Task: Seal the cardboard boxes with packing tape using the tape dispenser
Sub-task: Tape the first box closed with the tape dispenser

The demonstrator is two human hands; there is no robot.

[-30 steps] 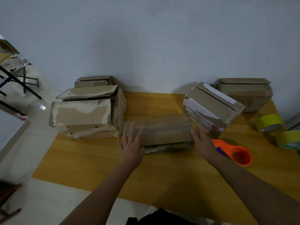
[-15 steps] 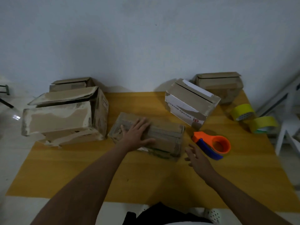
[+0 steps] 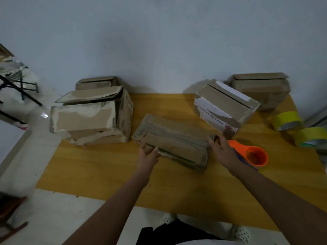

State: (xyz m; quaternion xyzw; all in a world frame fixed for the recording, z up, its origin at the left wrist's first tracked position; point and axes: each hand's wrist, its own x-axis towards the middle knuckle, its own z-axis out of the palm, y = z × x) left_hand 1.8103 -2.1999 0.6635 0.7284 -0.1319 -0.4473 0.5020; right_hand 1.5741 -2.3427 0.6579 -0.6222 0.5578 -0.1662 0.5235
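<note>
A flat, worn cardboard box (image 3: 173,140) lies in the middle of the yellow table (image 3: 106,170). My left hand (image 3: 147,156) touches its near left edge with the fingers spread and fairly straight. My right hand (image 3: 221,149) grips the box's right end, fingers curled over the corner. An orange tape dispenser (image 3: 256,156) with a blue handle lies on the table just right of my right wrist, untouched.
A large torn box (image 3: 92,115) stands at the left with a smaller box (image 3: 97,83) behind it. A white-and-brown box (image 3: 224,106) and another box (image 3: 260,87) sit at the back right. Two yellow tape rolls (image 3: 286,120) (image 3: 311,137) lie at the right edge.
My left hand slid off the flat box's top to its near left edge. My right hand moved from beside the dispenser up to the box's right end and took hold.
</note>
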